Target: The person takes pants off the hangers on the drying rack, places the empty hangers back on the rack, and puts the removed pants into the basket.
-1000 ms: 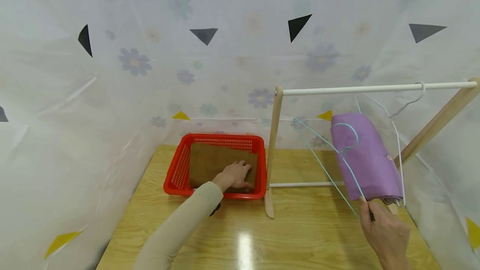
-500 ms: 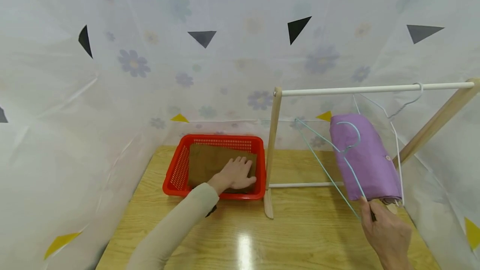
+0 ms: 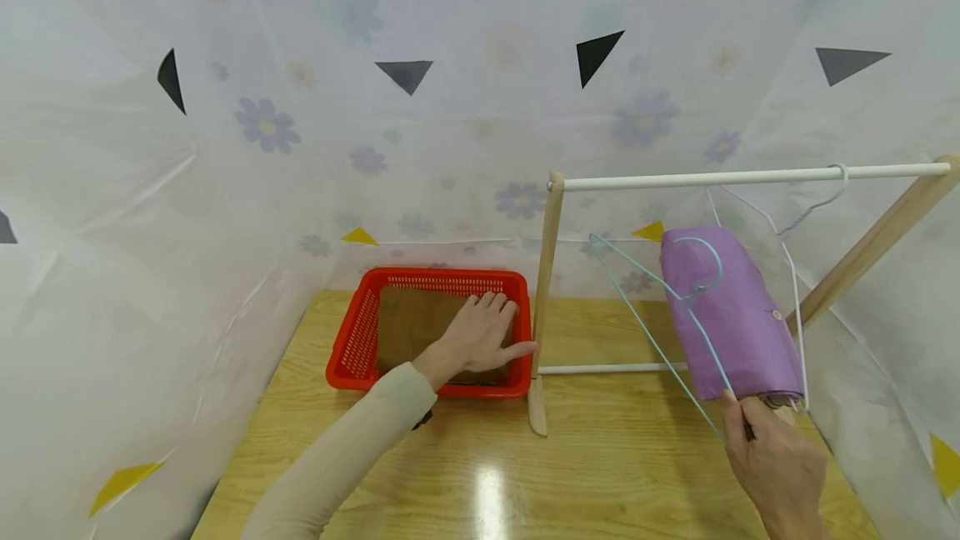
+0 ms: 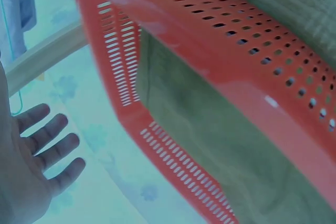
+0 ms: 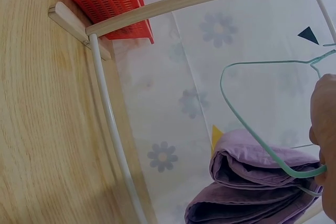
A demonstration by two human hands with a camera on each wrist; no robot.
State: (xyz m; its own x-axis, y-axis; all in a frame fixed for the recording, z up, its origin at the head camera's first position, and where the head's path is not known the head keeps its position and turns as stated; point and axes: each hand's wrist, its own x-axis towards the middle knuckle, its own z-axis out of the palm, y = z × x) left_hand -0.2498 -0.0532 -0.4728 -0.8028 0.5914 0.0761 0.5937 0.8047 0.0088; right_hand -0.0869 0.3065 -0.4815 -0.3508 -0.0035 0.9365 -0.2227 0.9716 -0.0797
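My left hand (image 3: pixel 480 336) hovers over the right side of a red plastic basket (image 3: pixel 431 392), fingers extended and thumb out towards its right rim. Inside the basket lies a folded brown cloth (image 3: pixel 416 327); the left wrist view shows a gap between hand and cloth. My right hand (image 3: pixel 780 457) grips a mint-green wire hanger (image 5: pixel 268 62) by a lower corner, with its hook upward and nothing hung on it. Just behind, a folded purple garment (image 3: pixel 731 323) with a button hangs over a white wire hanger (image 3: pixel 795 290).
A small rack with a white top bar (image 3: pixel 750 177) and wooden legs (image 3: pixel 549 273) stands on the wooden table (image 3: pixel 600 473), its left leg close to the basket. The white hanger hooks over that bar. A flower-patterned curtain (image 3: pixel 322 173) encloses the back and sides.
My left hand has shifted slightly right and away from me, its thumb now reaching the basket's right rim. The right hand and green hanger have hardly moved.
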